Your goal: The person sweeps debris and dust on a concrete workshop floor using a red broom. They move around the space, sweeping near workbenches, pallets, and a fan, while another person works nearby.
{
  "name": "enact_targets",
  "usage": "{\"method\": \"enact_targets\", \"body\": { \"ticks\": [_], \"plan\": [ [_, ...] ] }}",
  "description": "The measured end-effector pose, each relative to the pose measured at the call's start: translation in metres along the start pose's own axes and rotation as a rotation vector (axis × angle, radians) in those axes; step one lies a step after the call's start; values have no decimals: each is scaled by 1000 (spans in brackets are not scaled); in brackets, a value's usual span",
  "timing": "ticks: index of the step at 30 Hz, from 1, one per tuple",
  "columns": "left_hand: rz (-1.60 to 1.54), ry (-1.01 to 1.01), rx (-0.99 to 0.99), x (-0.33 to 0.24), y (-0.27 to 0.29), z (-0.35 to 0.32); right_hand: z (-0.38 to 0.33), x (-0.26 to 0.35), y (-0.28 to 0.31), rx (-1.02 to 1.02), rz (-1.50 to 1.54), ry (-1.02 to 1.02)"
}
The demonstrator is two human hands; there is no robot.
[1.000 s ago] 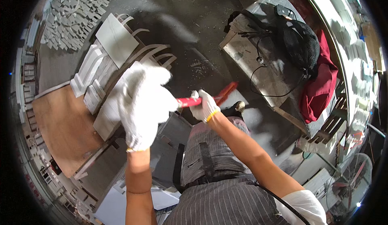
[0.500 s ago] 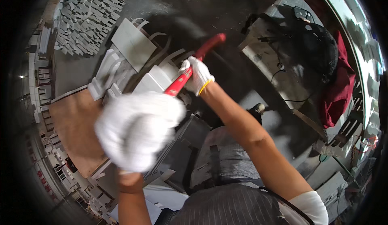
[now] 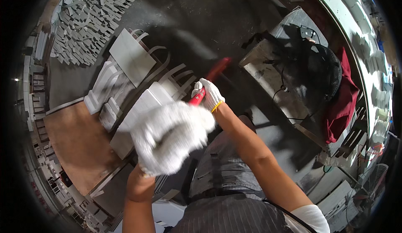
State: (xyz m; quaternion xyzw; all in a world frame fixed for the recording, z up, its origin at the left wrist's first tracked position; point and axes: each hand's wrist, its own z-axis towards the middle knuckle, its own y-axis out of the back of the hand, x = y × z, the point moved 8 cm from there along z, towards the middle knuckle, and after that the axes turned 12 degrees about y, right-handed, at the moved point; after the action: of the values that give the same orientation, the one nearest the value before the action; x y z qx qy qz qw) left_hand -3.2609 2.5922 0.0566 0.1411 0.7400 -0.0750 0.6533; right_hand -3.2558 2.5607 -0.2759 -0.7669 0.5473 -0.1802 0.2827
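Observation:
My right hand (image 3: 211,94), in a white knit glove with a yellow cuff edge, is closed round a long red tool (image 3: 197,96) with pale marks along its side. The tool's far part is smeared by motion, and I cannot make out its kind. My left hand (image 3: 171,134), also in a white glove, is large and blurred in front. Its fingers look curled, but their outlines are smeared. The near end of the red tool disappears behind the left glove, so whether that hand grips it is hidden.
White panels and curved strips (image 3: 132,57) lie at the left, beside a brown board (image 3: 79,143). Many small pale pieces (image 3: 92,21) cover the far left. On the right, a worn bench (image 3: 261,67) bears a black bag (image 3: 324,72) and dark red cloth (image 3: 341,103).
My left hand has moved right and slightly up, covering more of the red tool. My right hand and the tool have shifted slightly lower in view. The head view has shifted too.

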Motion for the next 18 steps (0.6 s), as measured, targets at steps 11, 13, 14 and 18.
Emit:
{"method": "enact_targets", "body": {
  "ticks": [11, 13, 14, 18],
  "plan": [
    [783, -201, -447, -30, 55, 124, 82, 44, -63, -249, 6, 41],
    [232, 13, -423, -23, 47, 152, 96, 65, -100, -141, 25, -80],
    [-41, 91, -447, -22, 39, 166, 102, 77, -117, -157, 4, -58],
    [142, -167, -154, -63, 19, 206, 111, 107, -173, 101, -39, -27]
  ]
}}
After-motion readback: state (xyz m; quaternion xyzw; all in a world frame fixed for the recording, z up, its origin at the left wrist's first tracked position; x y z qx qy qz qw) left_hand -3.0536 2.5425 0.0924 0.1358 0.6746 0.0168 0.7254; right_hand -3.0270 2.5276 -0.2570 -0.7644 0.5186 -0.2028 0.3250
